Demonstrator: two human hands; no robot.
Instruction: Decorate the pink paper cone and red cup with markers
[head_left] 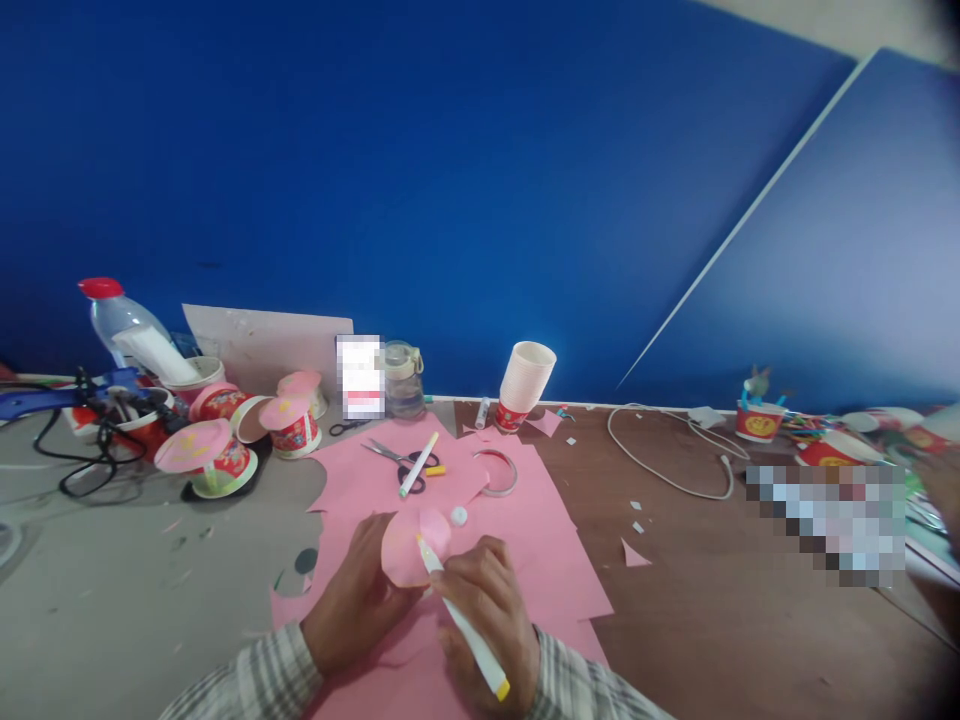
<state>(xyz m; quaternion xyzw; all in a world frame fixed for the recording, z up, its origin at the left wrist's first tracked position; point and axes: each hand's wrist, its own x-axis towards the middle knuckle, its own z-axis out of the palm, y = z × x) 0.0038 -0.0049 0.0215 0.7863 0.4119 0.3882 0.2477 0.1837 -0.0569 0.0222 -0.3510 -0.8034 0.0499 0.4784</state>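
Note:
My left hand [352, 605] grips a round pink paper disc [401, 555] by its left side and lower edge; whatever lies beneath the disc is hidden. In my right hand [495, 600] is a white marker [474, 640] with a yellow end, its tip touching the disc's face. Both hands are over a large pink paper sheet [555, 570]. Just beyond them on the sheet lie scissors [386, 453], a second white marker [420, 463] resting across their handles, a yellow cap [436, 471], a tape-like ring [514, 475] and a small white round piece [459, 516].
Paper cups with pink discs [289, 412] stand at left, near a red-capped bottle [124, 315] and black cords. Stacked paper cups [527, 375] lean by the blue wall [450, 200]. A cable [660, 470] and another person's hand [941, 475] are at right.

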